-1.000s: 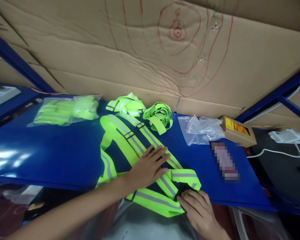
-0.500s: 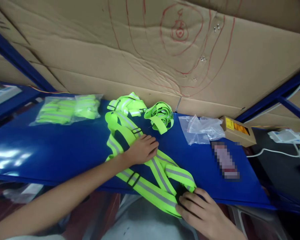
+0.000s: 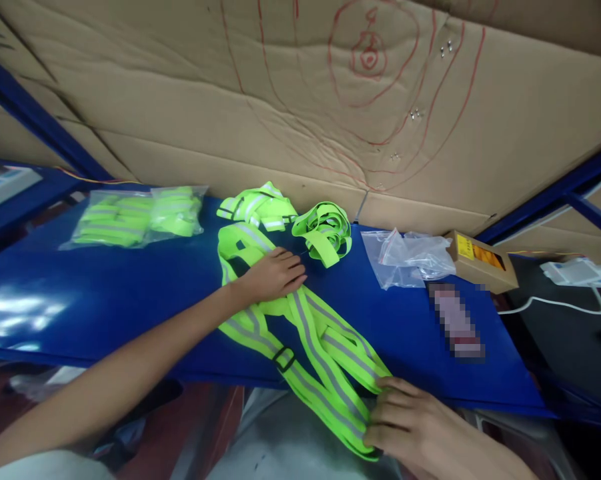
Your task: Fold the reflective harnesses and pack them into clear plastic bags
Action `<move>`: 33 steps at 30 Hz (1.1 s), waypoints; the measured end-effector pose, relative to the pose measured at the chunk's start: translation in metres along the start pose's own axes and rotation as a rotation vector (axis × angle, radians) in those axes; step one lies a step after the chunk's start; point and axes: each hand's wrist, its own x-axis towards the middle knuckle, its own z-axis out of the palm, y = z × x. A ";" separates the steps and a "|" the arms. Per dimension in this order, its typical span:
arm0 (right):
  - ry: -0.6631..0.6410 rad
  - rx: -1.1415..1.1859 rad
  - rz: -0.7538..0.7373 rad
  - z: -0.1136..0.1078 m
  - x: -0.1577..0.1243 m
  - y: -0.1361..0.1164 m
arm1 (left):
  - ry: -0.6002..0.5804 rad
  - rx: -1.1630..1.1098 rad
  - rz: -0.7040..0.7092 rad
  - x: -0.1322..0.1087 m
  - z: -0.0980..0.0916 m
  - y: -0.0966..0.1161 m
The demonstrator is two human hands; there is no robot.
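Observation:
A neon-yellow reflective strap vest [image 3: 321, 357] with grey stripes lies across the front of the blue table, its lower right end over the near edge. My left hand [image 3: 275, 273] is closed on its upper straps, fingers curled down and their tips partly hidden. At the lower right, my right hand [image 3: 405, 420] grips the gathered end of the straps between thumb and fingers. A black slider buckle [image 3: 283, 359] sits on the lower strap between my hands. Behind my left hand are a folded reflective vest [image 3: 260, 205] and a loosely coiled yellow strap [image 3: 325, 233].
Bagged yellow vests [image 3: 135, 217] lie at the left of the blue table [image 3: 145, 287]. To the right are clear plastic bags [image 3: 410, 257], a small cardboard box [image 3: 483, 261] and a blurred-out flat item [image 3: 457, 320]. A cardboard panel [image 3: 180, 100] stands along the back.
My right hand has drawn the strap end slightly right and towards me. My left hand has shifted a little left and away. The straps between them lie longer and straighter, with the lower buckle turned.

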 end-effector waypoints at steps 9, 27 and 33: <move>0.161 -0.066 0.044 0.033 0.016 0.026 | -0.041 -0.099 -0.074 -0.013 -0.004 -0.003; 0.225 -0.107 0.013 0.040 0.038 0.050 | 0.012 -0.150 -0.110 -0.010 -0.083 0.055; 0.259 -0.075 0.008 0.042 0.039 0.051 | -0.243 -0.284 -0.026 -0.054 -0.087 0.134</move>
